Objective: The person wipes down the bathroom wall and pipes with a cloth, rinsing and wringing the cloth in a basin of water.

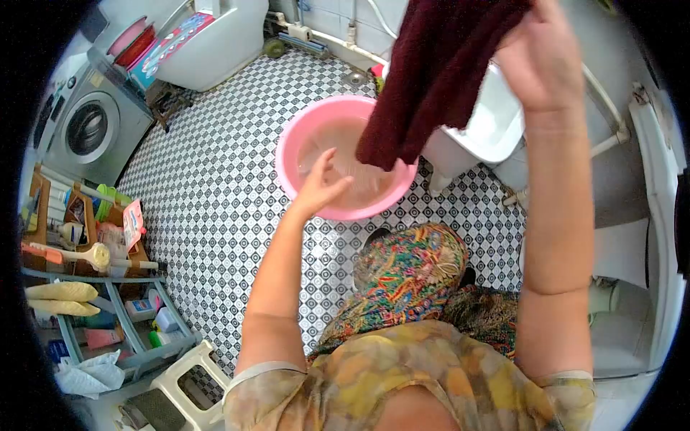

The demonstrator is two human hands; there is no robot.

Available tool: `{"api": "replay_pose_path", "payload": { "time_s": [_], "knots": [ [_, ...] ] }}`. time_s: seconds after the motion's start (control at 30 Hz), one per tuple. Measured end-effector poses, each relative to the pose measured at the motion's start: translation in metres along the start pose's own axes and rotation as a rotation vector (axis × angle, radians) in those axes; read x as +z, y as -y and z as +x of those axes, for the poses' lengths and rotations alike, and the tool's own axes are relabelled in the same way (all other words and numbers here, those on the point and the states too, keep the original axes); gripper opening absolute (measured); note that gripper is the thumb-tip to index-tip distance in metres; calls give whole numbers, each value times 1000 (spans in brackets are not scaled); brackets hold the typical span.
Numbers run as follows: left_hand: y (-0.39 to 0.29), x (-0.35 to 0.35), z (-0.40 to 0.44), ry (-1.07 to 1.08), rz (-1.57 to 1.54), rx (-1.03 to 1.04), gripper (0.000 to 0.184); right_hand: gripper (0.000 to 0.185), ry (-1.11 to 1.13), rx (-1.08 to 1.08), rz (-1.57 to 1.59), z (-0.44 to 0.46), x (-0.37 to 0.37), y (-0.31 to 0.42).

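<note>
A dark maroon cloth (438, 79) hangs from my raised right hand (543, 61), whose fingers are partly hidden behind it at the top right. The cloth's lower end hangs over the right side of a pink basin (287, 154) on the floor. Cloudy brownish water (366, 194) lies in the basin. Over the basin's left part is my left hand (323, 185), its thumb and fingers apart and nothing between them. It does not touch the cloth.
A white sink or tub (499, 118) stands right of the basin. At the left are a washing machine (92, 128) and a shelf rack (133, 337) with bottles. A cream stool (172, 377) is at the bottom left, a bathtub (223, 54) at the top.
</note>
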State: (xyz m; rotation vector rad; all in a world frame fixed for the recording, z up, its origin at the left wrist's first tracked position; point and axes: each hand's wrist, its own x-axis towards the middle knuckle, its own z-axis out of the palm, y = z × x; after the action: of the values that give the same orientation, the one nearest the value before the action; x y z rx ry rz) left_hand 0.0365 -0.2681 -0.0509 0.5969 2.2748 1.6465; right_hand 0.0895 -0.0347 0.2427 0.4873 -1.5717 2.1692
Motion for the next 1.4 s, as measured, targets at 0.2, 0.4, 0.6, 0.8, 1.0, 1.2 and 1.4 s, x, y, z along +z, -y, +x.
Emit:
{"api": "replay_pose_path", "payload": {
  "time_s": [0.2,0.4,0.6,0.8,1.0,1.2,1.4],
  "knots": [
    [35,44,39,-210,-426,121,68,28,-243,353,606,-9,27,-106],
    [76,37,44,-447,-556,-192,47,31,-507,403,618,-42,1,-195],
    [99,0,45,-449,94,-16,52,34,-523,767,-358,-89,-46,-283],
    [63,8,38,-316,602,-210,65,29,15,1078,-1184,-109,-34,-267],
    [44,22,42,111,908,-274,63,36,184,1013,-1144,-109,-24,-270],
    [14,-8,57,-49,351,-39,34,75,127,961,-1062,-126,-25,-296],
    [-44,-23,50,41,-752,-101,39,78,57,948,-982,-127,-25,-293]
  ]
}}
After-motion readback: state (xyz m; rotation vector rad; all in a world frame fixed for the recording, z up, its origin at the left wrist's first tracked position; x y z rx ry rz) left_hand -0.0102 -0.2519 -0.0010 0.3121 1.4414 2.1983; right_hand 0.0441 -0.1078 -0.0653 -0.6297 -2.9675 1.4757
